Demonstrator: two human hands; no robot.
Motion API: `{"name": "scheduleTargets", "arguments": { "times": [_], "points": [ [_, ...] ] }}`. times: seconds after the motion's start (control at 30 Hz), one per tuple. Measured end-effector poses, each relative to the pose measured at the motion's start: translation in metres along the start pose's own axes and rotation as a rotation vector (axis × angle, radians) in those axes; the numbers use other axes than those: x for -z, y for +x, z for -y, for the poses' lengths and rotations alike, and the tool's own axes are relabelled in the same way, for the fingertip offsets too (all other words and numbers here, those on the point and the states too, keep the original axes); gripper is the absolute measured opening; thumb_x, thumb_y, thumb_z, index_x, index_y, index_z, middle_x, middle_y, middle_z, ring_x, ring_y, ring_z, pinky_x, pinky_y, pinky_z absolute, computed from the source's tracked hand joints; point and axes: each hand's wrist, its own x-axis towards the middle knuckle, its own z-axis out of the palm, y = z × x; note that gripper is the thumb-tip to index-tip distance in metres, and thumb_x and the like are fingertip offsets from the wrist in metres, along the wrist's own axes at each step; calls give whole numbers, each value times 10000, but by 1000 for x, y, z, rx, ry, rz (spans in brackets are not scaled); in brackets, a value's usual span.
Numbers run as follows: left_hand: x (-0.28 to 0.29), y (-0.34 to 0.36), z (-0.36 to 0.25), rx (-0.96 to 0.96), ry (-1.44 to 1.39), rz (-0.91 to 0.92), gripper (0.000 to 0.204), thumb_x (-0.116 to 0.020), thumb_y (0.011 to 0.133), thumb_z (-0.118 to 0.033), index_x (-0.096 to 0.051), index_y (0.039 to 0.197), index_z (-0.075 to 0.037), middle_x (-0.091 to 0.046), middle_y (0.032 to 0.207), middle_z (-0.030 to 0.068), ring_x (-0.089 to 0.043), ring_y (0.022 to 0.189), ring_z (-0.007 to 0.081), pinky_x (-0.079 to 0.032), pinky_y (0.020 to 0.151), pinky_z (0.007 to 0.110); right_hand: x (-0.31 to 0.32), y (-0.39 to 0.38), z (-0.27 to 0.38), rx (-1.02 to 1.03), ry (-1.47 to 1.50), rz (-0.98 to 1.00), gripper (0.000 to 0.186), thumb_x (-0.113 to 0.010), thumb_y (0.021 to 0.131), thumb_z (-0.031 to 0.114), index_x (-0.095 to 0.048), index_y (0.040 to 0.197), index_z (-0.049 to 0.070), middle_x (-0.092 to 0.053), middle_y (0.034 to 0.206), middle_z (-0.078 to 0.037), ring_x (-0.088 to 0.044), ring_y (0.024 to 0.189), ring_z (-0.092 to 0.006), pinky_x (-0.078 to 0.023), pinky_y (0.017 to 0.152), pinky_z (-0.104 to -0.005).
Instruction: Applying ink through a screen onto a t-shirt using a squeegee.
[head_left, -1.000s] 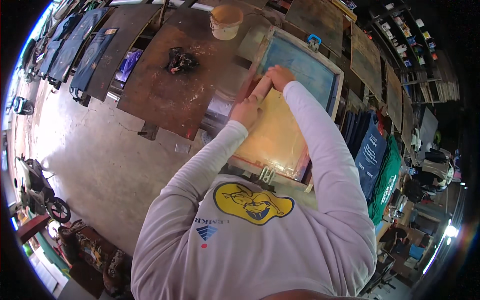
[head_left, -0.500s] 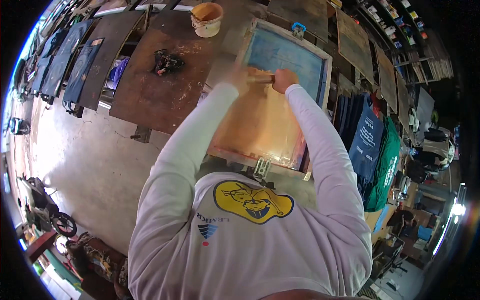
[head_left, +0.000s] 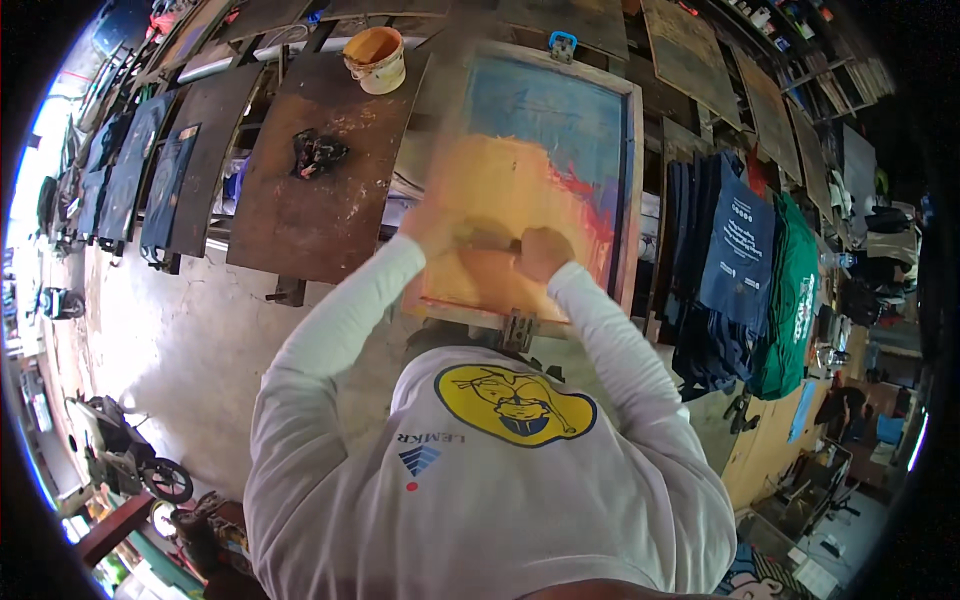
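A wooden-framed printing screen (head_left: 535,100) lies in front of me, blue mesh at its far part and orange ink (head_left: 485,175) over its near part, with red streaks at the right. My right hand (head_left: 545,250) is closed on a squeegee (head_left: 480,235) over the inked mesh. My left hand (head_left: 425,225) is at the squeegee's other end, blurred, its fingers smeared by motion. A metal clamp (head_left: 518,330) sits at the frame's near edge, and a blue-handled clamp (head_left: 562,45) at its far edge.
A brown board (head_left: 275,235) at left holds a dark crumpled bundle (head_left: 315,155) and an ink bucket (head_left: 375,65). Folded blue (head_left: 735,250) and green garments (head_left: 785,300) hang over boards at right. A motorcycle (head_left: 120,440) stands lower left; several dark garments (head_left: 150,175) lie on boards farther left.
My hands and the squeegee have moved toward me, down the screen, and the squeegee has turned from diagonal to roughly crosswise. The orange ink covers more of the mesh's middle.
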Motion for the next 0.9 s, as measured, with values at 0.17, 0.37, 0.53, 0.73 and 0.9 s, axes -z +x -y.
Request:
{"name": "scheduleTargets", "arguments": {
  "times": [0.17,0.37,0.53,0.73,0.9],
  "points": [
    [22,109,19,77,5,-188,467,-753,733,-517,-707,1057,-184,-709,994,130,-672,908,362,-524,788,478,42,77,-31,-128,-18,-114,324,-621,828,285,-722,965,10,-698,982,-244,-688,932,-382,-548,830,-462],
    [5,150,26,84,137,-69,561,-810,666,-526,-707,1080,-162,-698,1043,155,-652,1007,354,-524,866,458,43,110,-41,-206,8,-142,327,-632,828,302,-730,994,38,-697,1067,-221,-687,991,-349,-544,871,-444],
    [-19,60,2,-209,303,-528,403,-764,735,-495,-707,903,-133,-701,953,144,-671,928,357,-536,825,463,12,28,-28,-91,-32,-42,332,-648,813,314,-723,928,12,-700,971,-244,-689,921,-383,-550,841,-464],
    [-9,-31,-39,-13,43,-5,401,-758,744,-505,-696,837,-120,-691,873,157,-677,811,362,-537,694,470,0,-25,-20,24,-15,101,340,-691,735,314,-725,881,8,-704,912,-244,-697,879,-385,-558,812,-454],
    [8,59,-8,15,139,-205,453,-757,731,-532,-711,942,-134,-700,928,166,-680,878,355,-544,752,461,49,44,-33,-84,-111,23,331,-654,806,278,-723,1026,41,-703,1060,-199,-683,1006,-346,-551,864,-441]
  ]
}}
